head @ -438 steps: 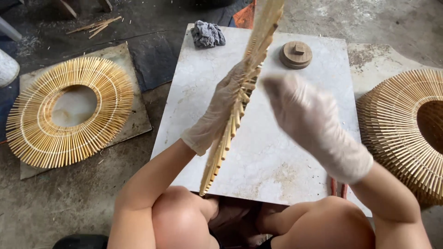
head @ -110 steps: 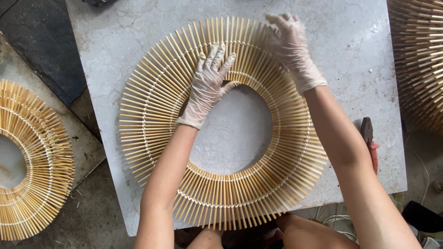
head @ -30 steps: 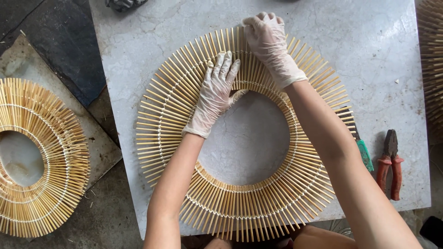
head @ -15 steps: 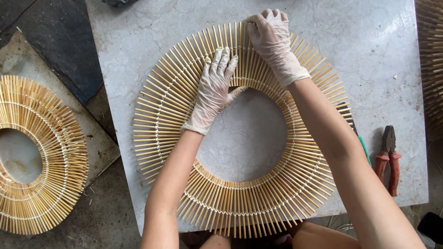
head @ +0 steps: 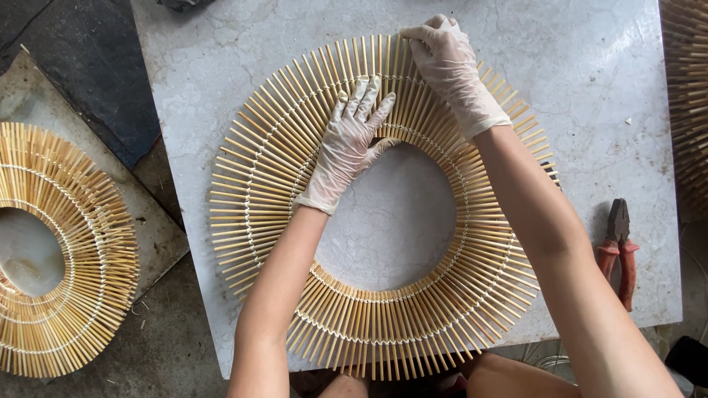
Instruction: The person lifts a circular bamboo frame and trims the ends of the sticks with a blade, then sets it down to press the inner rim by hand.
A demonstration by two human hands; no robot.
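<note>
1. Stick ring (head: 265, 177) lies flat on the marble slab (head: 590, 96), roughly centred, near edge overhanging toward the person. Flat placement lets both hands press down on it.
2. Left hand (head: 350, 140), gloved, is open and spread, palm down on the sticks at the top of the ring, thumb hooked at the inner edge. Not grasping, just pinning; looks like it keeps the sticks from fanning or lifting.
3. Right hand (head: 450, 63), gloved, sits on the ring's outer top edge, fingers curled over the stick tips. Can't tell whether it pinches a stick or only pushes on the ends; fingertips are hidden by the glove's own folds.
4. Hands sit close together on the same sector, so one braces while the other works.
5. Pliers (head: 618, 247), red handles, lie on the slab just right of the ring, beside the right forearm. Untouched.
6. Second ring (head: 59, 250) lies on a separate board on the floor to the left, well apart.
7. More stick work (head: 686, 96) shows at the right edge, cropped.
</note>
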